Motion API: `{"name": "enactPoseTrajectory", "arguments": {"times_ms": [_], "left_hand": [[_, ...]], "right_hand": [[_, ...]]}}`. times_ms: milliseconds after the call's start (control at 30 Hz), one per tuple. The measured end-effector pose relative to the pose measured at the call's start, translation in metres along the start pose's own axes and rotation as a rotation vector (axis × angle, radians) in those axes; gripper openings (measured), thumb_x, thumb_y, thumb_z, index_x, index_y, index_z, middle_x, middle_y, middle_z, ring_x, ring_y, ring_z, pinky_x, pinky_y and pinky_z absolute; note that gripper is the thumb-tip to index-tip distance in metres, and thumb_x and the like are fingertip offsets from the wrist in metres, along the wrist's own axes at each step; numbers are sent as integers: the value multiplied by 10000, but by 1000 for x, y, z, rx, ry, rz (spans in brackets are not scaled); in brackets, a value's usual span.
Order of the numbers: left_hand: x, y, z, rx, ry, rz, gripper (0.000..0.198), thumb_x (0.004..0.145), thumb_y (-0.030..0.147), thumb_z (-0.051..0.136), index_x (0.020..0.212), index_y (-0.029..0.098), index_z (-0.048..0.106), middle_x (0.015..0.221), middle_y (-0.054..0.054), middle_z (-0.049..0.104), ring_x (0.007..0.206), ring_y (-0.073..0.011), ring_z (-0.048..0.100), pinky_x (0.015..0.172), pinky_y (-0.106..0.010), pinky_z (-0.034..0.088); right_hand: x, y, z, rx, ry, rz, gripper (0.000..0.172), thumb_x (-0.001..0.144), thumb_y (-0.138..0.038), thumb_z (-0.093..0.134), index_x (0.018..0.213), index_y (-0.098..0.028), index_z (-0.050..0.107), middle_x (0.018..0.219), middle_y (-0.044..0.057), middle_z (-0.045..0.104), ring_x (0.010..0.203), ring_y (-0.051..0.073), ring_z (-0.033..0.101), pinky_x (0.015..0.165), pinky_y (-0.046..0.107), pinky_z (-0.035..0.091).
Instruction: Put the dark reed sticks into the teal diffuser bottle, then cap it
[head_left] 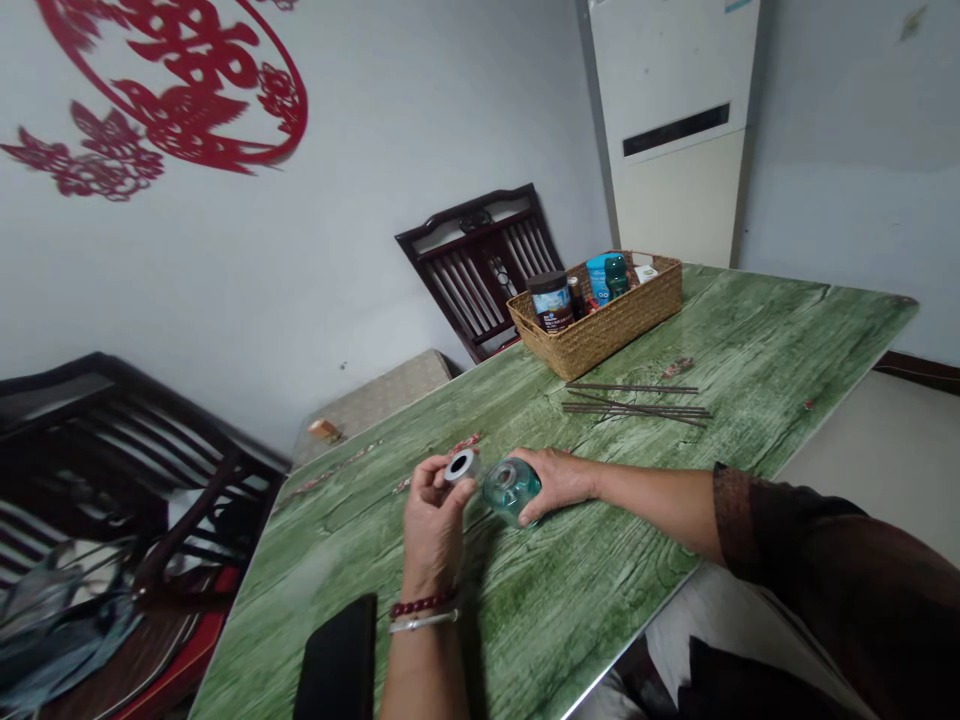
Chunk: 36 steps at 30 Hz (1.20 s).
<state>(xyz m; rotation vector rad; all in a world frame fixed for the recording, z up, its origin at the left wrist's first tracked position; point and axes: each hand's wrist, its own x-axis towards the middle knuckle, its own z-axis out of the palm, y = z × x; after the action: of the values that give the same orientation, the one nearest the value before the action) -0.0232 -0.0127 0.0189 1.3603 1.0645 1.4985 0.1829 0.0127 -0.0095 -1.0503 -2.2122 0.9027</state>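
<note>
Between thumb and fingers, my left hand (439,500) grips a small silvery-white ring-shaped cap (472,462) with a dark hole in its middle. Close to its right, my right hand (555,480) is wrapped round a teal glass bottle (504,494), whose round neck faces up toward me. The cap and the bottle's mouth are a short gap apart. Beyond my hands, several thin dark brown sticks (637,408) lie on the green wood-patterned table (570,590).
A woven basket (600,338) holding jars and bottles stands at the table's far side. A black flat object (337,660) lies left of my left forearm. Dark wooden chairs (480,270) stand along the wall, and a tall white cabinet-like unit (679,200) is in the corner.
</note>
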Motion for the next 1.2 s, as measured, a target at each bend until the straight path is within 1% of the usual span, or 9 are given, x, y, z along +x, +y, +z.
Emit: {"name": "enactPoseTrajectory", "arguments": {"times_ms": [167, 267, 400, 567, 700, 800, 900, 1033, 1200], "left_hand": [[9, -2, -27, 229, 189, 64, 505, 683, 422, 796, 1113, 220, 622, 1010, -35, 666, 926, -190, 636, 897, -346, 480], [10, -8, -41, 594, 233, 92, 425, 719, 418, 718, 1092, 219, 676, 946, -62, 637, 929, -251, 623, 894, -416, 479], [8, -20, -59, 1140, 154, 25, 404, 726, 356, 662, 1112, 246, 709, 911, -112, 624, 944, -346, 616, 878, -505, 459], [11, -20, -66, 1353, 78, -144, 493, 729, 543, 657, 1107, 234, 716, 1064, -193, 655, 1021, -442, 608, 860, -590, 458], [14, -9, -47, 1111, 149, 10, 624, 799, 667, 551, 1205, 206, 661, 1208, -206, 625, 1176, -442, 549, 970, -636, 405], [14, -10, -25, 542, -16, 64, 709, 789, 705, 558, 1305, 218, 563, 1266, -159, 621, 1208, -346, 571, 1018, -510, 445], [11, -16, -6, 211, -235, -4, 972, 613, 757, 706, 1375, 200, 472, 1326, -187, 594, 1249, -358, 561, 1029, -485, 457], [4, -17, 6, 333, -406, -31, 1022, 550, 606, 838, 1401, 197, 446, 1363, -191, 574, 1251, -379, 565, 1076, -509, 414], [0, -14, 8, 453, -457, 1, 916, 630, 519, 816, 1389, 176, 437, 1347, -185, 591, 1228, -366, 581, 1081, -505, 406]], "right_hand": [[-4, -3, 1, 12, 23, -5, 839, 568, -454, 883, 1290, -198, 539, 1145, 81, 691, 1058, 282, 649, 854, 337, 470], [-4, -3, 3, -2, 43, -20, 861, 558, -430, 894, 1302, -192, 531, 1202, 102, 667, 1104, 297, 631, 899, 364, 463], [-2, -1, 4, 17, 41, -46, 930, 561, -428, 899, 1359, -185, 488, 1264, 116, 639, 1167, 297, 606, 960, 376, 452], [-3, -4, -2, 35, 4, -4, 922, 652, -515, 843, 1426, -221, 438, 1299, 106, 625, 1186, 291, 599, 967, 381, 454], [-5, -10, -25, 107, 216, -7, 520, 887, -423, 655, 1336, -185, 545, 1174, 89, 685, 1046, 199, 649, 875, 296, 476], [-12, -10, -61, -40, 444, 60, 230, 924, -334, 593, 1046, -170, 699, 983, 51, 721, 887, 157, 652, 802, 251, 468], [-27, 3, -104, -360, 511, 154, 164, 901, -278, 604, 937, -179, 730, 970, 56, 723, 909, 165, 650, 831, 248, 447], [-51, 34, -139, -770, 387, 447, 227, 923, -278, 557, 1038, -206, 739, 1076, 97, 724, 1009, 210, 661, 827, 262, 448], [-63, 64, -137, -877, 295, 567, 254, 907, -291, 585, 1039, -150, 750, 1122, 171, 712, 1051, 262, 669, 833, 290, 471]]}}
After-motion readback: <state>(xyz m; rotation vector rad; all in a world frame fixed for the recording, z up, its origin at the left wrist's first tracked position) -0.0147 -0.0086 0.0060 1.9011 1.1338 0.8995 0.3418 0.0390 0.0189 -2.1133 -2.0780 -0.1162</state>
